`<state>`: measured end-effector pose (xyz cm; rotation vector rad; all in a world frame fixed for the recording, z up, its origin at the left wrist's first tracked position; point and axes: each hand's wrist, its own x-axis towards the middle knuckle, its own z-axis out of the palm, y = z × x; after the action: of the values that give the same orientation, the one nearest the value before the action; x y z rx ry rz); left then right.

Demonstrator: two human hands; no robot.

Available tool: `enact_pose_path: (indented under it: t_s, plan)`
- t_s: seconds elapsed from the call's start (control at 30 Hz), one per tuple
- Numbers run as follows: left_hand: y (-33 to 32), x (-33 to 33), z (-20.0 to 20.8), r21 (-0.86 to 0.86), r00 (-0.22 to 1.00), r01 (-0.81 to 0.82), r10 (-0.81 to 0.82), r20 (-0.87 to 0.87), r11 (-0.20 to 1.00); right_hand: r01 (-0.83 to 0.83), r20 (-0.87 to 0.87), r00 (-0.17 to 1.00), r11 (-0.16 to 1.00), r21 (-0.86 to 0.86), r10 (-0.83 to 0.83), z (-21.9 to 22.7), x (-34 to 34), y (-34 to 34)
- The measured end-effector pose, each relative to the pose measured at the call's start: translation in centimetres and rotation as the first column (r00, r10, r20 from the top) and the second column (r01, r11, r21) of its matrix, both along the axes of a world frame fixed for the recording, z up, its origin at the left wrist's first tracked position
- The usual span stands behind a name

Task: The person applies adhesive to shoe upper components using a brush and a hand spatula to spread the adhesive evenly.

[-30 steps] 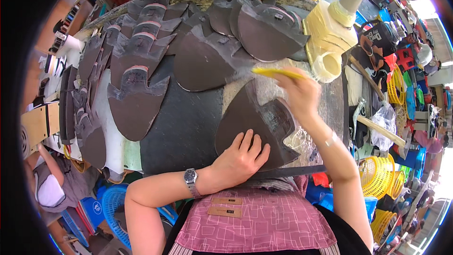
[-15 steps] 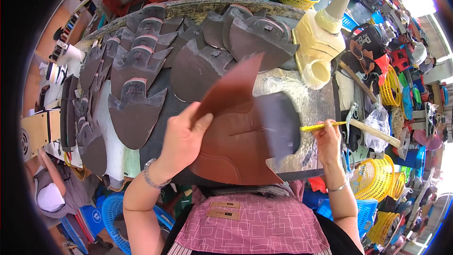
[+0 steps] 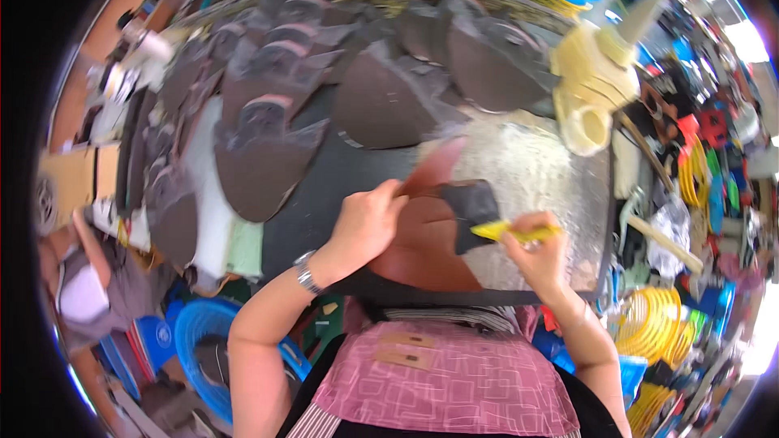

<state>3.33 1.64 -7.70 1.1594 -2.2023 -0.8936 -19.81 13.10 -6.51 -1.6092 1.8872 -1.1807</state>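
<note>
My left hand (image 3: 367, 225) grips a reddish-brown leather shoe upper (image 3: 426, 247) by its left side, low over the front of the worktable. A dark grey tongue-like piece (image 3: 472, 204) extends from the upper's right side. Between the closed fingers of my right hand (image 3: 537, 253) is a thin yellow stick-shaped tool (image 3: 492, 231). Its tip is at the grey piece's right edge; motion blur hides whether they touch. Beyond my hands, several dark brown shoe uppers (image 3: 264, 166) lie overlapped, brown undersides up, with greyish edges.
A cream bottle with a cone nozzle and attached cup (image 3: 596, 85) stands at the worktable's (image 3: 560, 186) back right. A wooden-handled hammer (image 3: 665, 243) lies on the right. Blue (image 3: 199, 341) and yellow baskets (image 3: 645, 320) flank me. Another person (image 3: 89, 284) sits at far left.
The brown upper has been lowered toward the tabletop and appears smaller. My right hand has moved left with the yellow tool, whose tip now points left across the grey piece's edge. The view has shifted.
</note>
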Motion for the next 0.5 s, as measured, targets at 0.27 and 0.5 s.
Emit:
enact_pose_path:
  t_s: [0.27, 0.5]
  plan:
    - [4.4, 7.1, 6.7, -0.486, 0.932, -0.252, 0.073, -0.356, 0.837, 0.523, 0.322, 0.826, 0.841, -0.136, -0.462, 2.7, -6.4, 0.3]
    - [6.4, 16.3, -0.6, -0.778, 0.794, -0.392, 0.608, -0.016, 0.492, 0.207, 0.489, 0.863, 0.972, -0.114, -0.127, 1.6, -9.2, -2.7]
